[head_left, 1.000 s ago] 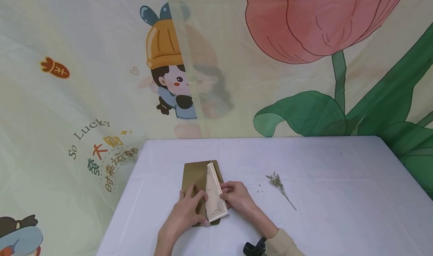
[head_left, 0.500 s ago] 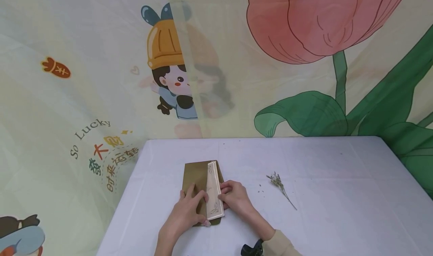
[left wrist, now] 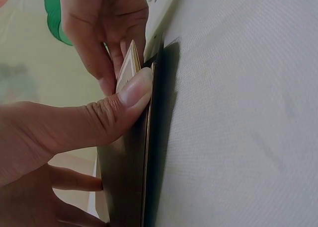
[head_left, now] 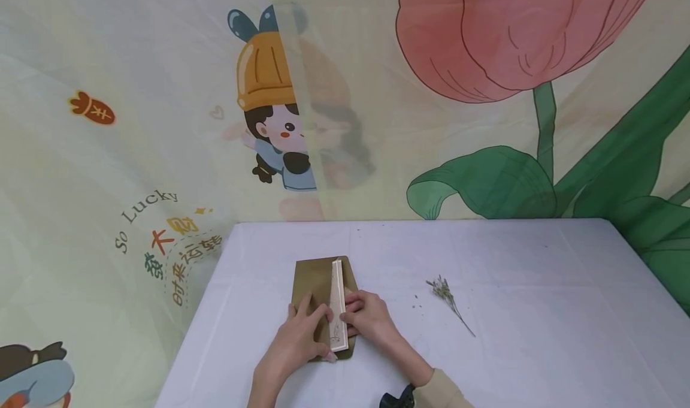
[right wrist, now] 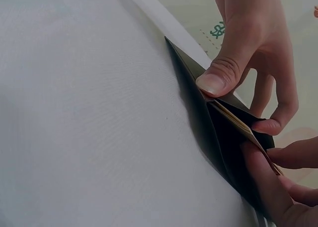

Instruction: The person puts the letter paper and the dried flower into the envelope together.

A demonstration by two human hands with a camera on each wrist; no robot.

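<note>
Pinching cream card with right hand, fingers narrow. Left hand presses brown folder on table, fingers spread.

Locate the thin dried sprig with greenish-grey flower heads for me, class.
In the head view, the dried sprig lies on the white-clothed table, right of the right hand, with small dark specks just left of it.

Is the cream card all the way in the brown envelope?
Only partway: a strip of the cream card sticks out of the brown envelope, pinched by the right hand.
</note>
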